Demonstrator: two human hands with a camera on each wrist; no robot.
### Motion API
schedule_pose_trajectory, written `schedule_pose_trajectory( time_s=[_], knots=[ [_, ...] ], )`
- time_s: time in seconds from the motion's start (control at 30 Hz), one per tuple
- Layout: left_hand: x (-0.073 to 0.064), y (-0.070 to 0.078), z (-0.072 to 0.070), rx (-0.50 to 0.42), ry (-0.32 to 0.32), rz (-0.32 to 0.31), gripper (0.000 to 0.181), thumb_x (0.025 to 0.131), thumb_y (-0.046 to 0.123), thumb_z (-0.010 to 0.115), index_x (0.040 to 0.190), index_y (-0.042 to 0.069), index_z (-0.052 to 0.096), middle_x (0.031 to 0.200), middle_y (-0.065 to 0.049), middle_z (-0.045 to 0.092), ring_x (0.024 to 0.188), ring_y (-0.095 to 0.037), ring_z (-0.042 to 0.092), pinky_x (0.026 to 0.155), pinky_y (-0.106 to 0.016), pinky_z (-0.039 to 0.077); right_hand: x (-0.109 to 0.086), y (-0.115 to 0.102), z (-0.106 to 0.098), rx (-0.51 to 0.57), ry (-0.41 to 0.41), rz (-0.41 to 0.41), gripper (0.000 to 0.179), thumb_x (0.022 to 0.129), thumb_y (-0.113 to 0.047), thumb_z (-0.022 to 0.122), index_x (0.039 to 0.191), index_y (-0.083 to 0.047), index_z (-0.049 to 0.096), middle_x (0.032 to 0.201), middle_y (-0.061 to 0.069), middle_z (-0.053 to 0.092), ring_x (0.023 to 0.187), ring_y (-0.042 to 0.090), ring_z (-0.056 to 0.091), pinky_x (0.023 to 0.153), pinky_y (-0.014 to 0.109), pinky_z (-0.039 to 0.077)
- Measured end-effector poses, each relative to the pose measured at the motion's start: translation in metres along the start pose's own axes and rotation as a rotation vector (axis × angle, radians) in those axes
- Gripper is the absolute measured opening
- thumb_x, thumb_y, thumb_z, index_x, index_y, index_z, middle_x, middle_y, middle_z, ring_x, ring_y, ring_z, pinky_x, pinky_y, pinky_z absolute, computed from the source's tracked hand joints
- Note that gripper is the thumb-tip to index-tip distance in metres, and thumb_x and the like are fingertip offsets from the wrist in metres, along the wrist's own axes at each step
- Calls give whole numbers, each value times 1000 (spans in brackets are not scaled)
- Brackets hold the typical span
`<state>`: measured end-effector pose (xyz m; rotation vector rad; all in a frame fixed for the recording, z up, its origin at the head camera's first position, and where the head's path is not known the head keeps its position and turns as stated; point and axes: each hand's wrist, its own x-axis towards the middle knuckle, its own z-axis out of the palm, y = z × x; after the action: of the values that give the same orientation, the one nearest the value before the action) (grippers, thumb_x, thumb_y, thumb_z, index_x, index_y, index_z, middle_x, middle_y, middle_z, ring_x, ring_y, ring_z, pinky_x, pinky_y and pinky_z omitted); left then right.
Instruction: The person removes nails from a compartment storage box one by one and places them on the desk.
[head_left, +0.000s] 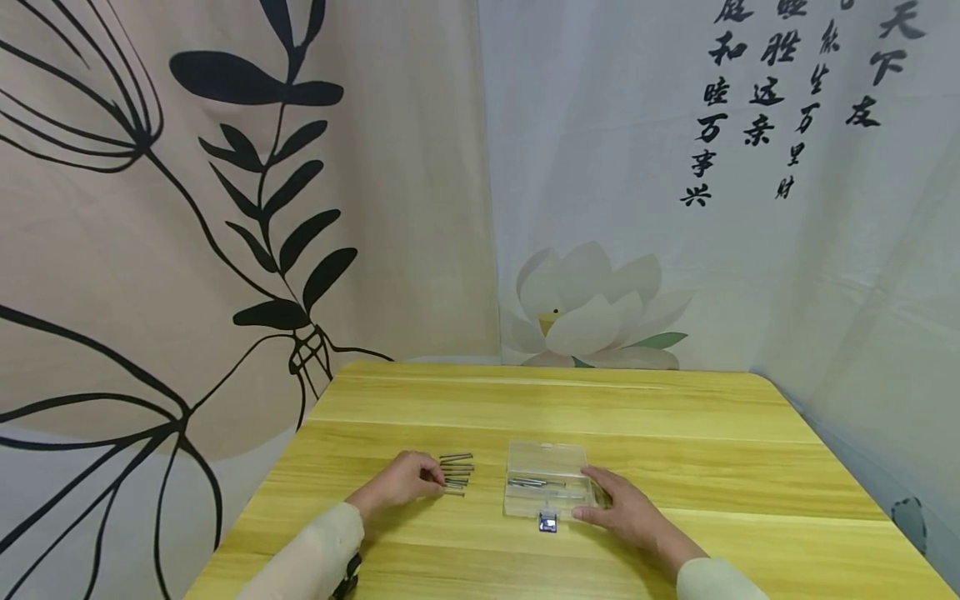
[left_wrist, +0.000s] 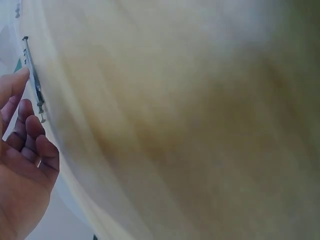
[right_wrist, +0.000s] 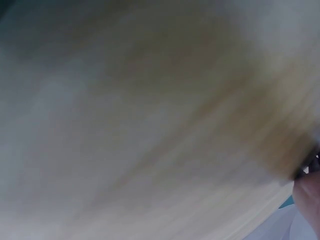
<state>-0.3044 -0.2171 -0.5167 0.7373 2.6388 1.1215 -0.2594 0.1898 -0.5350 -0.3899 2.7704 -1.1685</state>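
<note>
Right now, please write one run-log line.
left hand: at loose fasteners | right hand: holds right end of clear box | contents: metal pieces

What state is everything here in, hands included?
Clear plastic box: open, with metal fasteners inside.
Box lid: folded back.
Loose metal fasteners: lying roughly side by side on the wooden table.
Left grip: at the loose fasteners; whether holding one is unclear.
Right grip: holding the box's right end.
</note>
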Motion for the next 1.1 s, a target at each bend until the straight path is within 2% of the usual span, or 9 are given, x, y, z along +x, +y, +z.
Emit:
schedule_pose_trajectory(
  time_s=[0.17, 0.4, 0.67, 0.9, 1.1],
  knots=[
    [2, 1, -4, 13, 14, 1, 5, 90, 13, 75, 88, 10, 73, 83, 6, 63, 73, -10, 55, 64, -27, 47, -1, -2, -1, -7, -1, -6, 84, 83, -50, 76, 149, -9, 45, 151, 24, 39, 137, 49, 34, 107, 64, 27],
    [6, 5, -6, -4, 19, -23, 5, 91, 15, 74, 90, 10, 73, 85, 6, 65, 77, -12, 59, 66, -29, 49, 0, -1, -1, -7, 8, -2, 84, 83, -51, 76, 149, -9, 45, 151, 24, 39, 137, 49, 33, 108, 64, 27],
    [17, 19, -8, -12, 33, -14, 6, 93, 17, 72, 92, 11, 73, 87, 6, 66, 79, -13, 60, 68, -31, 50, 2, 2, 1, 4, 11, -1, 84, 82, -51, 76, 149, -10, 45, 151, 23, 39, 137, 48, 33, 108, 64, 26],
    [31, 34, -6, -27, 39, -45, 10, 94, 17, 71, 98, 8, 73, 91, 5, 65, 81, -15, 59, 70, -34, 50, 1, 2, 1, 10, 11, 0, 84, 82, -51, 77, 148, -10, 46, 150, 23, 40, 137, 48, 34, 107, 64, 27],
    [40, 47, -2, -15, 36, -4, 14, 94, 20, 71, 99, 7, 74, 90, 7, 67, 82, -14, 60, 73, -34, 50, 1, 2, 1, 19, 6, 3, 83, 83, -50, 76, 149, -10, 45, 151, 22, 40, 137, 48, 34, 108, 64, 27]
  ],
)
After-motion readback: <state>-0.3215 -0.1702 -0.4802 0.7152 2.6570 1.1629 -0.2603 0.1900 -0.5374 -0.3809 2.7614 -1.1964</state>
